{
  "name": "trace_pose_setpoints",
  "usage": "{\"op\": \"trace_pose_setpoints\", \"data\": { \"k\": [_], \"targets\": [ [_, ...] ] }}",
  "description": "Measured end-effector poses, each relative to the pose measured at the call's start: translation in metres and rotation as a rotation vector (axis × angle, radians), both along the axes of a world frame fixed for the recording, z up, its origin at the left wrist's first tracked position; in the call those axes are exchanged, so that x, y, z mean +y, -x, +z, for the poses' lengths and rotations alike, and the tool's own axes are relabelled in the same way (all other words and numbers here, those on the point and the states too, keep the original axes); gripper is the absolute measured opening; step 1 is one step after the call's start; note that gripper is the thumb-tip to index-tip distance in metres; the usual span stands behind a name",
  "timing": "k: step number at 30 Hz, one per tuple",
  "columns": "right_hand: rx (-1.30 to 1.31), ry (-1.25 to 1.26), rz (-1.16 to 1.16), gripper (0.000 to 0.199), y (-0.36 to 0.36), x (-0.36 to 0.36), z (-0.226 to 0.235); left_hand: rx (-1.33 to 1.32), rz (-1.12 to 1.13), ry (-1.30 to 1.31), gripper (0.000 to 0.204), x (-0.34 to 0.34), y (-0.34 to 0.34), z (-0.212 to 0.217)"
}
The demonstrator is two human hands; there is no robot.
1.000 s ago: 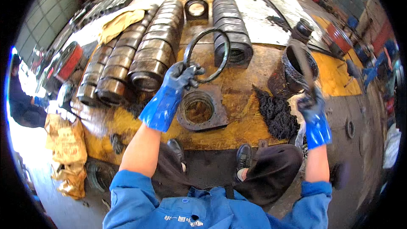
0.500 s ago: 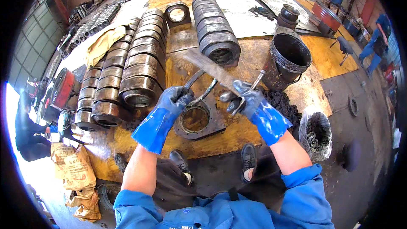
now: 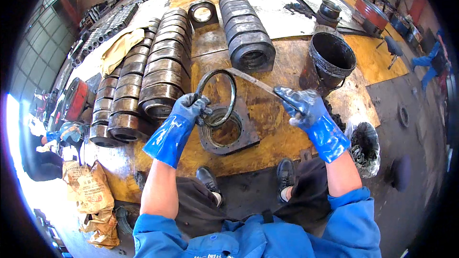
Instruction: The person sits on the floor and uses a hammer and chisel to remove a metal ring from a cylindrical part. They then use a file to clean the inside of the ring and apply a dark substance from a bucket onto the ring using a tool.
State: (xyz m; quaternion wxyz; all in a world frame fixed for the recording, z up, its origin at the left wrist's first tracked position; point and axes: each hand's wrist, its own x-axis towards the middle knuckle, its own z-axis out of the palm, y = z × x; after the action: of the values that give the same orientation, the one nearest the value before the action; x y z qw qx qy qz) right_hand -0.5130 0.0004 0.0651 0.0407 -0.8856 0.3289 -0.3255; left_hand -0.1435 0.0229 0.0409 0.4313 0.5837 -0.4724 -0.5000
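Observation:
My left hand (image 3: 190, 107), in a blue rubber glove with a blackened palm, grips a thin dark ring (image 3: 234, 96) by its left side. The ring is held up on edge over a square metal block with a round bore (image 3: 244, 137), which lies on the wooden board. In my right hand (image 3: 306, 107), gloved the same way, is a long flat metal blade (image 3: 256, 82). It slants up to the left, its far end at the ring's upper edge; whether they touch I cannot tell. My fingers hide the blade's near end.
Rows of metal housings (image 3: 165, 67) stand at the left, another row (image 3: 248, 33) beyond the ring. To the right are a black-coated bucket (image 3: 330, 62) and a plastic-lined container of dark matter (image 3: 364, 145). Paper sacks (image 3: 93, 193) lie at lower left; a person (image 3: 40, 148) crouches beyond them.
The ring has turned to show its round face. My right hand has moved right and the blade has rolled edge-on, its tip drawn rightward. The view has shifted slightly.

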Motion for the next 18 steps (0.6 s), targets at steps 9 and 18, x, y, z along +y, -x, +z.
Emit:
{"op": "trace_pose_setpoints", "data": {
  "k": [9,18],
  "targets": [
    [0.225,0.060,-0.068,0.050,-0.010,0.002,-0.004,-0.101,-0.073,-0.082,0.026,0.002,0.005,0.004],
    [-0.169,-0.077,-0.005,0.041,0.001,-0.017,-0.050,-0.023,-0.147,-0.038,0.030,0.009,0.006,0.019]
  ]
}}
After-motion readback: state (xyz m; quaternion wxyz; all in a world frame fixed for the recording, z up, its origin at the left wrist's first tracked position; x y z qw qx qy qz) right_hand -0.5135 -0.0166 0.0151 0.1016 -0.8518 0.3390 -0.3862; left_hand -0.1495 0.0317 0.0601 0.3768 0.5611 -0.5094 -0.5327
